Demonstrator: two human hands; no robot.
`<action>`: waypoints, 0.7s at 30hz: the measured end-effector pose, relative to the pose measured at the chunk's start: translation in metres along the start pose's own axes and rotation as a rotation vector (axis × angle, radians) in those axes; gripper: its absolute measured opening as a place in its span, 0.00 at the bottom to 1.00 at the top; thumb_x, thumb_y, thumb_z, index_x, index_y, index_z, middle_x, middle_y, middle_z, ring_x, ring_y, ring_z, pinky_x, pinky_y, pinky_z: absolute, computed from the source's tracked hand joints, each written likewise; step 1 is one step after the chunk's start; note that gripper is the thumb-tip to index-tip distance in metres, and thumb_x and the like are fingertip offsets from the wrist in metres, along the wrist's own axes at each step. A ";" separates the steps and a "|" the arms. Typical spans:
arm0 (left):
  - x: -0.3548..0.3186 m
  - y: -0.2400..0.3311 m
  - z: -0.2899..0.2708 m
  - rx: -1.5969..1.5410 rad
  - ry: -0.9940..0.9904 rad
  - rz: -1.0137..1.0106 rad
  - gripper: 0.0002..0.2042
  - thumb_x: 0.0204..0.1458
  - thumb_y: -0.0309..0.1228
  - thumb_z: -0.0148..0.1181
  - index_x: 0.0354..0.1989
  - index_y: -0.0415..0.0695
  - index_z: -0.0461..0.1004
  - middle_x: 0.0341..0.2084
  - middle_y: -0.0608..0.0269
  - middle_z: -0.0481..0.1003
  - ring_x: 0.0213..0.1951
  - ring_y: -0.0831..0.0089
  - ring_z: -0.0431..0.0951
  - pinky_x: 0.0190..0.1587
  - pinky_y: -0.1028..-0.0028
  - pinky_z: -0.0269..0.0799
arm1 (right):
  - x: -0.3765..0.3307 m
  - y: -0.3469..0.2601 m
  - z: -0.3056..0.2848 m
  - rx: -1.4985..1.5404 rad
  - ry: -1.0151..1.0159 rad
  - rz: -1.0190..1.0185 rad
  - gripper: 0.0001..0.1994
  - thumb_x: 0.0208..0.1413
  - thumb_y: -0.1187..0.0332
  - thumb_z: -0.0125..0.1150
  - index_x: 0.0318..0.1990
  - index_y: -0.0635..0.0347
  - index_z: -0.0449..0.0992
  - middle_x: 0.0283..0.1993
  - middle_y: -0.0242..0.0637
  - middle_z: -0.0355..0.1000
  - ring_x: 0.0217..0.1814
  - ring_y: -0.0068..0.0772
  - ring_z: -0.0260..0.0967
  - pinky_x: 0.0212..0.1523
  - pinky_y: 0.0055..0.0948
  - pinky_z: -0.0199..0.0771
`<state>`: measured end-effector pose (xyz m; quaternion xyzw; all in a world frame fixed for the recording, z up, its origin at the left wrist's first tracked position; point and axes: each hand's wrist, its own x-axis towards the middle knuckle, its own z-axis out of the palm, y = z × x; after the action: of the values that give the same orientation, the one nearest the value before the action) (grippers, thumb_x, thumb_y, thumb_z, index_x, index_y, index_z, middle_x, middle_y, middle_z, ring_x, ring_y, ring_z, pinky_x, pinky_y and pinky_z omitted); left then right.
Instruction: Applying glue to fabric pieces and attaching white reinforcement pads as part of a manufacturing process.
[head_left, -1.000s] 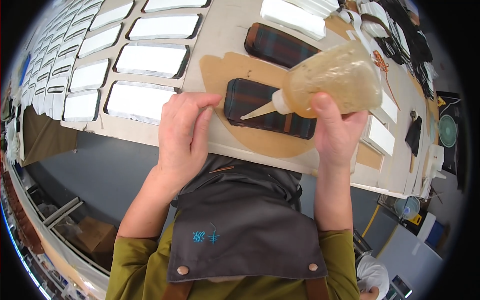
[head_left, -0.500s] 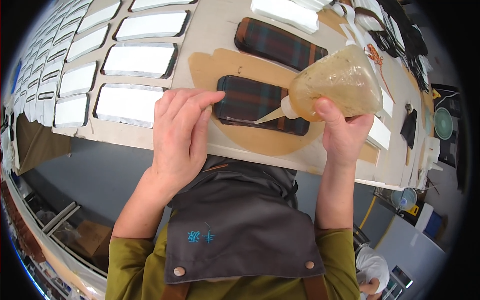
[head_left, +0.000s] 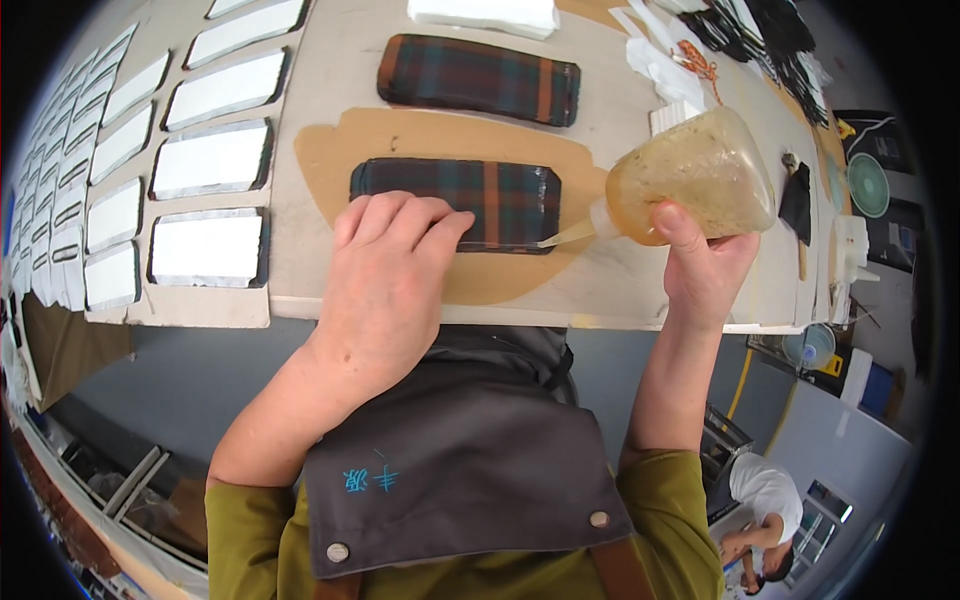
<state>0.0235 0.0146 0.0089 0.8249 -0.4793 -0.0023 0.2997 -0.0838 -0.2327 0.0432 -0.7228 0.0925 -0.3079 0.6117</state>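
1. Two hands are held over the near side of a table (head_left: 325, 70); clock directions are read from the middle of the nearer checked cloth (head_left: 455, 185).
2. That cloth is laid flat on a brown sheet (head_left: 322, 165), close to the table's edge at six o'clock. Its part from about seven to nine o'clock is covered by the left hand (head_left: 390, 280).
3. The left fingers are bent and bunched, one fingertip being placed over the cloth near six o'clock; whether anything is pinched cannot be told, as other tips are hidden.
4. At three o'clock a bottle (head_left: 690, 180) is gripped firmly by the right hand (head_left: 710, 270), the thumb being laid on its near side. Its pale nozzle (head_left: 570, 235) is pointed toward nine, the tip being held at the cloth's near edge, about four o'clock; contact cannot be made out.
5. The cloth is long and dark, patterned in green and reddish checks, crossed from one to five o'clock by an orange-brown stripe.
6. The bottle is see-through and yellowish, with amber liquid gathered toward the nozzle.
7. At twelve o'clock a second checked cloth (head_left: 480, 80) is laid; at nine, white panels (head_left: 205, 248) are set out in rows.
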 end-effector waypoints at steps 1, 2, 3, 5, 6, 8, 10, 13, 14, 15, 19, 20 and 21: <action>0.001 0.001 0.000 0.033 -0.021 -0.007 0.16 0.49 0.19 0.58 0.49 0.42 0.75 0.45 0.61 0.74 0.51 0.59 0.70 0.57 0.60 0.60 | -0.001 0.000 -0.006 -0.006 0.019 0.009 0.25 0.44 0.78 0.76 0.52 0.69 0.75 0.44 0.38 0.78 0.45 0.28 0.76 0.49 0.30 0.77; 0.002 0.003 0.000 0.065 -0.041 -0.013 0.16 0.49 0.20 0.59 0.49 0.42 0.76 0.45 0.61 0.73 0.51 0.59 0.70 0.57 0.60 0.60 | -0.002 0.000 -0.013 -0.012 0.037 0.017 0.26 0.44 0.78 0.76 0.52 0.69 0.74 0.46 0.38 0.78 0.46 0.28 0.76 0.49 0.30 0.77; 0.002 0.004 0.000 0.061 -0.036 -0.002 0.16 0.49 0.20 0.59 0.49 0.42 0.76 0.45 0.61 0.73 0.51 0.59 0.70 0.57 0.60 0.60 | -0.003 -0.001 -0.021 -0.020 0.043 0.010 0.26 0.44 0.78 0.76 0.52 0.69 0.74 0.46 0.38 0.78 0.46 0.28 0.76 0.49 0.30 0.77; 0.004 0.006 0.001 0.073 -0.045 -0.027 0.16 0.48 0.20 0.61 0.48 0.42 0.76 0.45 0.62 0.72 0.51 0.59 0.70 0.57 0.60 0.60 | -0.004 -0.006 -0.050 -0.083 0.207 -0.139 0.26 0.45 0.80 0.74 0.55 0.68 0.73 0.49 0.39 0.76 0.48 0.28 0.74 0.51 0.30 0.75; 0.004 0.009 -0.002 0.071 -0.035 -0.019 0.16 0.48 0.20 0.61 0.48 0.42 0.76 0.45 0.62 0.72 0.51 0.59 0.70 0.57 0.60 0.60 | 0.000 -0.008 -0.087 -0.093 0.275 -0.208 0.24 0.53 0.76 0.69 0.57 0.67 0.71 0.54 0.42 0.73 0.54 0.32 0.72 0.56 0.35 0.73; 0.007 0.010 0.000 0.083 -0.042 -0.025 0.16 0.48 0.21 0.61 0.48 0.41 0.76 0.45 0.62 0.72 0.51 0.59 0.70 0.58 0.60 0.59 | 0.005 -0.054 -0.127 0.482 0.473 -0.287 0.22 0.61 0.64 0.60 0.57 0.69 0.68 0.56 0.49 0.69 0.60 0.47 0.67 0.60 0.45 0.71; 0.005 0.009 -0.001 0.080 -0.032 -0.008 0.16 0.48 0.21 0.61 0.48 0.41 0.76 0.45 0.62 0.72 0.51 0.59 0.70 0.58 0.60 0.59 | -0.001 -0.083 -0.191 1.328 0.374 -0.265 0.24 0.56 0.63 0.63 0.56 0.68 0.67 0.56 0.48 0.66 0.58 0.53 0.65 0.54 0.46 0.73; 0.004 0.009 -0.002 0.131 -0.026 -0.022 0.15 0.48 0.21 0.61 0.47 0.40 0.76 0.45 0.61 0.72 0.51 0.59 0.70 0.58 0.59 0.59 | -0.005 -0.088 -0.215 1.256 0.473 -0.322 0.22 0.57 0.63 0.62 0.55 0.66 0.67 0.55 0.46 0.66 0.58 0.50 0.65 0.53 0.45 0.73; 0.004 0.009 -0.001 0.116 -0.022 -0.010 0.15 0.48 0.22 0.62 0.46 0.40 0.76 0.45 0.61 0.72 0.52 0.60 0.70 0.58 0.59 0.59 | -0.006 -0.085 -0.217 1.058 0.593 -0.285 0.22 0.58 0.63 0.62 0.55 0.66 0.68 0.55 0.46 0.67 0.57 0.48 0.66 0.53 0.45 0.73; 0.006 0.008 0.000 0.110 -0.018 0.003 0.15 0.47 0.22 0.62 0.46 0.40 0.77 0.45 0.61 0.73 0.52 0.60 0.70 0.58 0.59 0.60 | -0.007 -0.078 -0.219 0.865 0.706 -0.249 0.21 0.59 0.63 0.61 0.56 0.66 0.68 0.54 0.45 0.68 0.56 0.47 0.67 0.53 0.45 0.73; 0.004 0.006 0.005 0.124 0.018 0.028 0.14 0.46 0.24 0.64 0.44 0.40 0.77 0.46 0.62 0.73 0.51 0.60 0.70 0.57 0.60 0.61 | -0.033 -0.029 -0.291 0.194 0.659 0.296 0.23 0.58 0.63 0.65 0.58 0.62 0.70 0.55 0.39 0.72 0.55 0.37 0.69 0.55 0.39 0.72; 0.005 0.007 0.004 0.140 0.030 0.023 0.14 0.46 0.24 0.64 0.44 0.40 0.77 0.46 0.62 0.73 0.51 0.60 0.70 0.57 0.60 0.61 | -0.038 -0.016 -0.304 -0.015 0.603 0.415 0.25 0.56 0.63 0.68 0.59 0.62 0.70 0.54 0.37 0.73 0.55 0.33 0.70 0.56 0.36 0.71; 0.003 0.007 0.003 0.124 0.031 0.016 0.15 0.45 0.24 0.64 0.44 0.40 0.77 0.45 0.62 0.74 0.51 0.61 0.70 0.57 0.60 0.61 | -0.038 -0.012 -0.300 0.008 0.580 0.413 0.25 0.56 0.63 0.68 0.59 0.62 0.70 0.54 0.37 0.73 0.55 0.33 0.70 0.56 0.36 0.71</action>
<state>0.0189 0.0083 0.0109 0.8380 -0.4804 0.0423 0.2554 -0.2844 -0.4585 0.0599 -0.5689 0.4054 -0.3707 0.6120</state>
